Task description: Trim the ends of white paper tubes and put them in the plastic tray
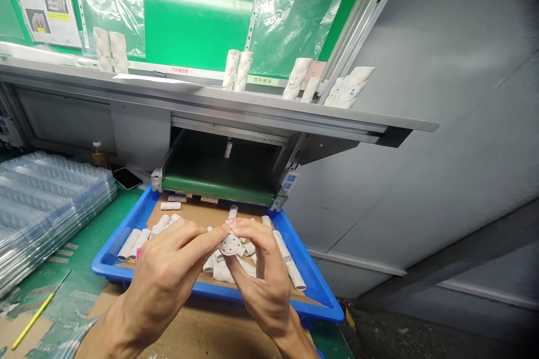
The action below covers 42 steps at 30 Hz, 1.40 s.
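Observation:
Both hands meet above a blue tray (314, 286) and pinch one white plastic tube part (231, 245) between them. Its round end, with small holes, faces me. My left hand (168, 269) grips it from the left with fingertips. My right hand (261, 275) holds it from the right, thumb under and fingers over. Several more white tube parts (135, 242) lie in the tray on a brown cardboard liner (197, 214). A green conveyor belt (219, 190) ends just over the tray's far edge, with one white part (228, 149) on it.
A stack of clear plastic blister trays (46, 207) lies at left. A yellow pencil-like stick (40, 309) rests on the green bench. White parts (236, 70) stand on the grey shelf above. A phone (126, 178) lies by the conveyor. A grey wall is at right.

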Motion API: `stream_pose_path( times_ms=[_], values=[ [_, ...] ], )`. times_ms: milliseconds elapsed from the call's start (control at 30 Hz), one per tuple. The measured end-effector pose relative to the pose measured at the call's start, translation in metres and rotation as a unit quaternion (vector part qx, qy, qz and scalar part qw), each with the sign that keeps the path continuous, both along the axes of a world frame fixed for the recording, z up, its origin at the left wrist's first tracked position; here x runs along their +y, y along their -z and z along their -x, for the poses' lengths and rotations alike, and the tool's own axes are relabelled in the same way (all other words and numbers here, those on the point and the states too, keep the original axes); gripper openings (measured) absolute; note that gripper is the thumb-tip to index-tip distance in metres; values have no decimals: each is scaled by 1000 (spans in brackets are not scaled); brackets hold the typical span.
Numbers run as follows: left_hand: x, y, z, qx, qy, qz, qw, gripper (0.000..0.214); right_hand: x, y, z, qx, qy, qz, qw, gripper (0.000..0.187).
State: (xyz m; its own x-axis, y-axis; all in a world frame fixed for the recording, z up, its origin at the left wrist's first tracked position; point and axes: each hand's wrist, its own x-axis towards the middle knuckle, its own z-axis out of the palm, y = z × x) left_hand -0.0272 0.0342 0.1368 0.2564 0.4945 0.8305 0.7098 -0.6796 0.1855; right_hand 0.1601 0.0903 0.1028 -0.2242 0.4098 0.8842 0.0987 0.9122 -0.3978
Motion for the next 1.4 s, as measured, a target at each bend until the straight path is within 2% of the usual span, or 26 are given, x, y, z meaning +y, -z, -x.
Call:
stream_pose_path(
  times_ms=[300, 433, 667, 833, 1033, 1200, 1300, 1400],
  values=[
    [-1, 2, 1, -11, 8, 30, 999, 32, 1, 2, -1, -2, -2, 10, 1000, 48],
    [-3, 3, -1, 3, -19, 32, 999, 30, 1, 0, 0, -1, 15, -3, 1000, 46],
    [-11, 3, -11, 35, -98, -11, 995, 20, 0, -6, 1, -27, 83, -77, 993, 47],
    [-17, -1, -17, 65, -116, -39, 990, 20, 1, -4, 0, -37, 112, -108, 987, 51],
    [-15, 0, -16, 17, -80, 18, 996, 18, 4, -4, -2, -54, 132, -176, 974, 57],
    [-13, -1, -15, -76, 3, 103, 992, 19, 6, -2, -3, -58, 157, -210, 963, 54],
    [-14, -4, -13, -113, 31, 127, 985, 19, 7, -1, -2, -57, 155, -204, 965, 57],
    [-13, -3, -9, -136, 28, 119, 983, 20, 3, -1, -1, -43, 125, -151, 980, 56]
  ],
)
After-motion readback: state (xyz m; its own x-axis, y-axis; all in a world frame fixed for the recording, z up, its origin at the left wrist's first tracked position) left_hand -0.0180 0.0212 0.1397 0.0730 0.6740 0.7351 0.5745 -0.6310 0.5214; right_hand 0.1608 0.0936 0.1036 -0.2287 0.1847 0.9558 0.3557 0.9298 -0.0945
